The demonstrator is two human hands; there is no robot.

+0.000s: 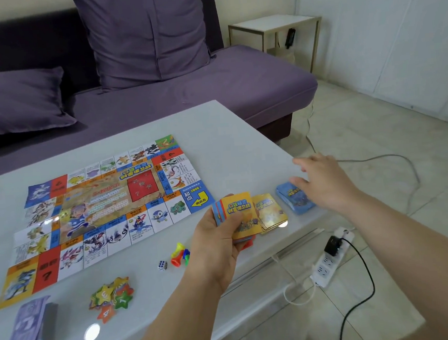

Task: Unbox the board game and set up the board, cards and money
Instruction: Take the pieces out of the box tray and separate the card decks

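The colourful paper game board (104,207) lies unfolded on the white table (214,132). My left hand (215,241) grips a stack of yellow-and-blue backed cards (238,212) near the board's right corner. A yellow card pile (271,214) lies on the table just right of it. My right hand (324,180) hovers with fingers spread over a blue card pile (294,201) near the table's right edge, blurred by motion. A bundle of purple paper money (28,328) lies at the front left. Star-shaped tokens (112,296), a white die (162,265) and coloured pawns (180,255) sit in front of the board.
A purple sofa (183,92) with cushions stands behind the table. A small white side table (275,24) is at the back right. On the tiled floor to the right lie a white power strip (330,258) with a black plug and trailing cables.
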